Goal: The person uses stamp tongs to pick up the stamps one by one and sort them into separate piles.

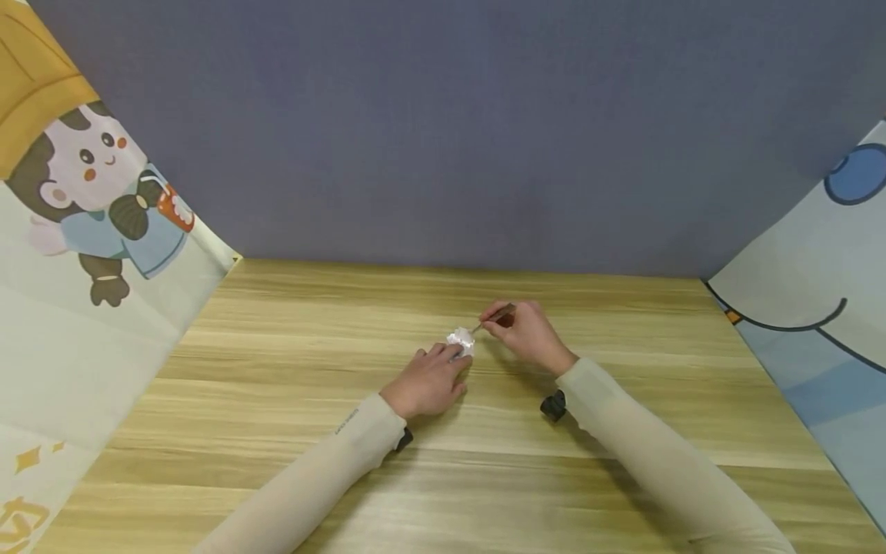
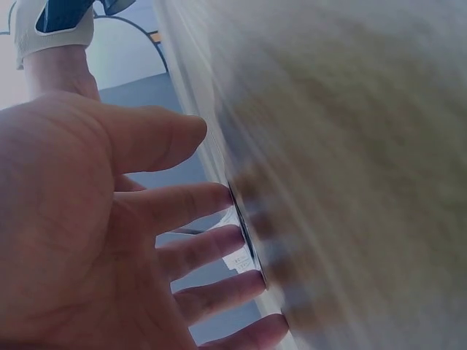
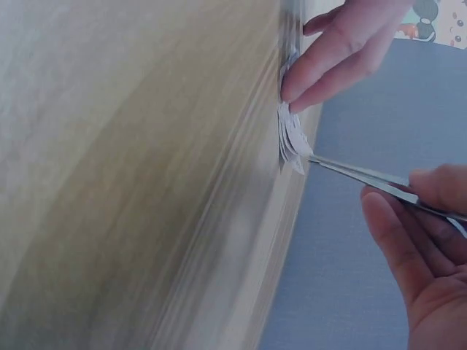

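Note:
Small white layered papers, their exact kind unclear, lie on the wooden table. In the right wrist view the leaves fan up at one end. My left hand rests on their near part with fingers extended, and the left wrist view shows its fingertips down at the surface. Metal tweezers are pinched between the thumb and fingers of my right hand. Their tips meet or nearly meet the edge of the papers; whether they grip a leaf cannot be told.
The wood-grain table runs back to a plain blue-grey wall panel. Cartoon-printed sheets stand along the left side and the right side. Dark wrist cameras sit below both sleeves.

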The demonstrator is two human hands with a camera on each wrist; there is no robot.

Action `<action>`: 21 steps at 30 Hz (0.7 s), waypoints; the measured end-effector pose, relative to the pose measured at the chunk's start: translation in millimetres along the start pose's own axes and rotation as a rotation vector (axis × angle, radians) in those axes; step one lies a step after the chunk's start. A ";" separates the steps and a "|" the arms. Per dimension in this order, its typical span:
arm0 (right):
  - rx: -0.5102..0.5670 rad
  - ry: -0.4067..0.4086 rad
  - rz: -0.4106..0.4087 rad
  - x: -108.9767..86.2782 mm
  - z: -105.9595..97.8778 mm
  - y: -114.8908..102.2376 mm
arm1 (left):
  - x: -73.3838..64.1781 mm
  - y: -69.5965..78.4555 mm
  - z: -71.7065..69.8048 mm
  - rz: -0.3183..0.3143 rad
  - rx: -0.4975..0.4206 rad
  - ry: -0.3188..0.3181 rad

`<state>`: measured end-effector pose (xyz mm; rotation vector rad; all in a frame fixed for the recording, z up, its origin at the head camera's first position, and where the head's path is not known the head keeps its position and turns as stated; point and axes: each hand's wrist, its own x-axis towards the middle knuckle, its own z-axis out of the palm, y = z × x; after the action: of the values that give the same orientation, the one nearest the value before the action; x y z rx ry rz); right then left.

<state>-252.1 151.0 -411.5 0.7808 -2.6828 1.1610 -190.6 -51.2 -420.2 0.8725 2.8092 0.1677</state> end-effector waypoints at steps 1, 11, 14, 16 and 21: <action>0.002 -0.001 -0.001 -0.1 0.5 -0.4 | 0.0 0.1 0.1 0.001 0.001 0.000; -0.026 0.050 -0.018 -0.4 -0.2 -6.2 | -0.2 1.2 1.1 -0.008 0.013 -0.001; -0.042 0.067 -0.025 -1.2 -2.2 -8.0 | -0.8 1.3 1.0 -0.012 0.007 0.000; -0.039 0.081 -0.032 -2.0 -4.4 -8.7 | -1.4 1.3 0.5 -0.014 0.004 -0.001; -0.025 0.128 -0.067 -2.3 -11.2 -10.9 | -1.7 0.0 0.1 -0.012 -0.003 -0.009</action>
<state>-245.7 153.6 -397.3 0.7593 -2.5427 1.1196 -189.1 -52.1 -420.1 0.8539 2.8045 0.1662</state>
